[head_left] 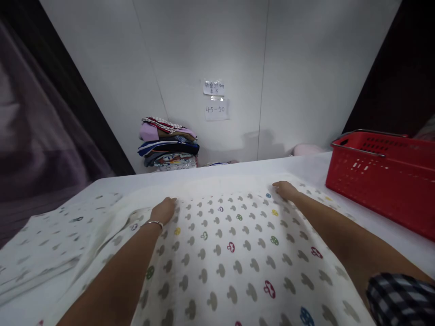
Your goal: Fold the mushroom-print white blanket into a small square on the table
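A white cloth printed with small mushroom shapes (231, 253) lies spread over the white table (306, 165). My left hand (164, 210), with a thin bracelet on the wrist, rests on the cloth's far left part, its fingers curled down onto the fabric. My right hand (284, 189) rests on the far right part of the cloth, fingers bent down against it. Both arms stretch forward over the cloth. Whether either hand pinches the fabric is hidden by the knuckles.
A red plastic basket (384, 176) stands on the table at the right. A stack of folded clothes (168, 147) sits against the white wall beyond the table. More of the patterned cloth (50, 240) lies bunched at the left. Two paper notes (215, 99) hang on the wall.
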{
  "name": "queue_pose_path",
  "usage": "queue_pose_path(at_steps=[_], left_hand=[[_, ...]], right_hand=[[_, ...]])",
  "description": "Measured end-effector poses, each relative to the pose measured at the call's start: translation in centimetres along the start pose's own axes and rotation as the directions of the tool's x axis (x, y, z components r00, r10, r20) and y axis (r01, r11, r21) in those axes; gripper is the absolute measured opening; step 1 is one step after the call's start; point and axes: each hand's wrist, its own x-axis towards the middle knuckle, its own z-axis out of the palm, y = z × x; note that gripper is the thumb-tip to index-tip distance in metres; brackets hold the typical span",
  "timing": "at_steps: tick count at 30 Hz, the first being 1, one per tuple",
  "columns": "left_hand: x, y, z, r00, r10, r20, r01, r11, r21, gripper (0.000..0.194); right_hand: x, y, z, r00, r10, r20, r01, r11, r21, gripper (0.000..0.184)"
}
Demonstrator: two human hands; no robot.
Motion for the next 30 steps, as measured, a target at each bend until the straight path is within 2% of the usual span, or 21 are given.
queue_pose_path(at_steps=[7, 13, 16, 19, 21, 23, 26, 28, 30], left_hand=[[-0.1, 0.6, -0.4, 0.999, 0.019, -0.035, -0.017, 0.997, 0.073, 0.034], [-1.1, 0.3, -0.1, 0.998, 0.046, -0.050, -0.044, 0.998, 0.053, 0.032], [-1.5, 0.2, 0.0, 0.997, 0.024, -0.067, -0.022, 0.999, 0.034, 0.030], [-1.8, 0.1, -0.3, 0.997, 0.001, -0.082, 0.000, 1.000, 0.012, 0.030], [-2.1, 0.3, -0.8, 0.994, -0.025, -0.104, 0.025, 1.000, -0.006, 0.031], [-2.3, 0.5, -1.5, 0.989, -0.072, -0.132, 0.068, 0.997, -0.035, 0.030], [-2.2, 0.9, -3.1, 0.972, -0.174, -0.159, 0.159, 0.982, -0.107, 0.029], [-1.9, 1.2, -4.4, 0.954, -0.249, -0.168, 0.221, 0.961, -0.169, 0.030], [-1.2, 1.4, -5.9, 0.935, -0.306, -0.177, 0.263, 0.937, -0.230, 0.031]], right_hand=[[0.0, -0.5, -0.6, 0.997, -0.055, 0.047, 0.060, 0.991, -0.119, 0.017], [-1.2, -0.7, -1.8, 0.998, -0.069, 0.011, 0.070, 0.992, -0.109, 0.024], [-1.6, -0.2, -2.7, 0.993, -0.108, 0.044, 0.111, 0.991, -0.074, 0.025], [-2.2, 0.3, -3.6, 0.987, -0.124, 0.099, 0.130, 0.990, -0.058, 0.014], [-2.7, 0.4, -4.1, 0.986, -0.127, 0.110, 0.134, 0.989, -0.065, 0.017], [-3.0, 0.2, -4.7, 0.988, -0.142, 0.063, 0.148, 0.983, -0.107, 0.018], [-3.2, -0.7, -5.9, 0.986, -0.138, -0.096, 0.120, 0.977, -0.175, 0.017], [-2.9, -1.5, -6.7, 0.981, -0.078, -0.177, 0.056, 0.990, -0.127, 0.011], [-2.2, -2.2, -7.6, 0.980, 0.007, -0.200, -0.012, 1.000, -0.027, 0.007]])
